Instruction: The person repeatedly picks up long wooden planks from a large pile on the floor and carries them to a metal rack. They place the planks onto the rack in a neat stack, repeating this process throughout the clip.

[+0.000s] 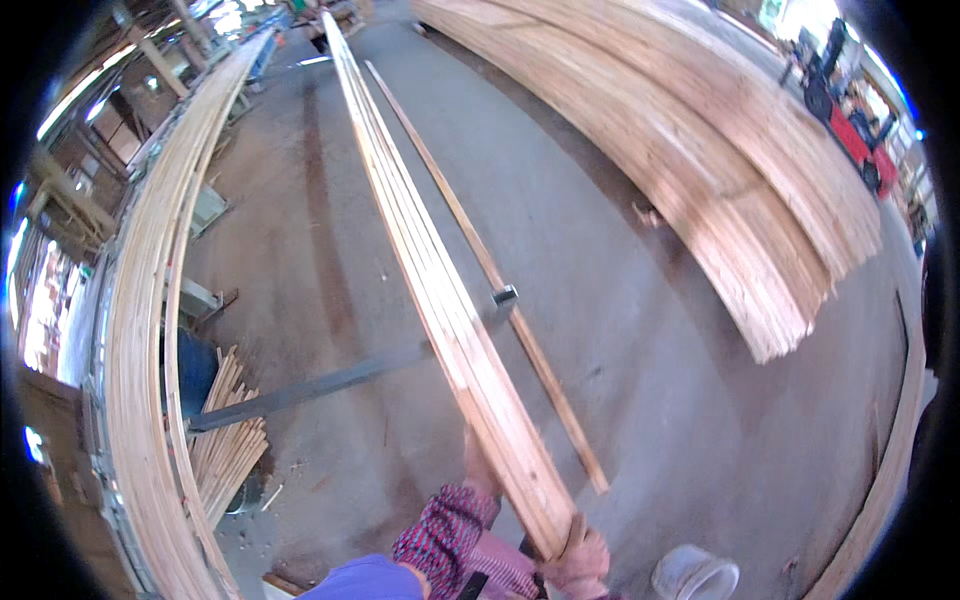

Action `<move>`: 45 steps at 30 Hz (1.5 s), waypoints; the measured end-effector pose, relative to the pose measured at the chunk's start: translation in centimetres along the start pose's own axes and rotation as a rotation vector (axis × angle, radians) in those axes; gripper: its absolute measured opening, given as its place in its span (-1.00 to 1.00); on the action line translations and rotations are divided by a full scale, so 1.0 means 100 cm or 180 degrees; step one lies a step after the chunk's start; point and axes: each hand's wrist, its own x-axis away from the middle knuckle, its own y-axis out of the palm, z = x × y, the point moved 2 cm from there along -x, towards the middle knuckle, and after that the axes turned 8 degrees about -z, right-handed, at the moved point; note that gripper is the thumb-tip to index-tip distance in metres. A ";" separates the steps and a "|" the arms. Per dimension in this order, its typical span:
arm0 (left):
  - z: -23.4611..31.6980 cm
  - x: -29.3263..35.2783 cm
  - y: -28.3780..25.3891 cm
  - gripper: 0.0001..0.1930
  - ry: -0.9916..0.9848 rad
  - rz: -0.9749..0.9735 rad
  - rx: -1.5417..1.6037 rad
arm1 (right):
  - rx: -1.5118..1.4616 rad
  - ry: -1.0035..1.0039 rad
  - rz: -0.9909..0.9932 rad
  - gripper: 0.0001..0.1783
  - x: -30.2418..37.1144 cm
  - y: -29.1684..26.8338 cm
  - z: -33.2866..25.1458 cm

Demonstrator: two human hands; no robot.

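Note:
A bundle of long, pale wooden strips [440, 290] runs lengthwise from in front of me into the far distance. My right hand [580, 558] grips its near end, with the thumb on top. Along the left edge, a little farther up, my left hand [478, 468] holds the bundle from the side, its fingers mostly hidden by the wood. Under the strips passes a dark metal bar [330, 382], which ends in an upright stub [506, 296] on the right. A single thin strip [455, 205] lies beside the bundle, across that bar.
Long boards lie on a rack [140, 330] at left. Short wood pieces [232, 435] lean beside a blue barrel [197, 370] below it. A large timber stack [700, 170] fills the upper right. Near my right hand stands a white bucket [695, 573]. A red forklift [850, 135] is farther off.

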 end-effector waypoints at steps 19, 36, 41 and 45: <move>-0.034 0.040 0.149 -0.11 0.0547 0.0021 -0.0886 | -0.0407 -0.0462 0.0523 -0.23 0.117 -0.163 0.025; -0.167 -0.192 0.234 -0.11 0.0691 0.0066 -0.2229 | -0.1679 -0.0745 -0.0837 0.00 -0.047 -0.340 0.207; -0.240 -0.261 0.277 -0.15 0.0088 0.0082 -0.1940 | -0.2305 -0.0937 -0.1063 0.00 -0.099 -0.422 0.273; -0.297 -0.324 0.311 -0.08 -0.0014 0.0105 -0.2179 | -0.2291 -0.1040 -0.0892 0.12 -0.168 -0.437 0.357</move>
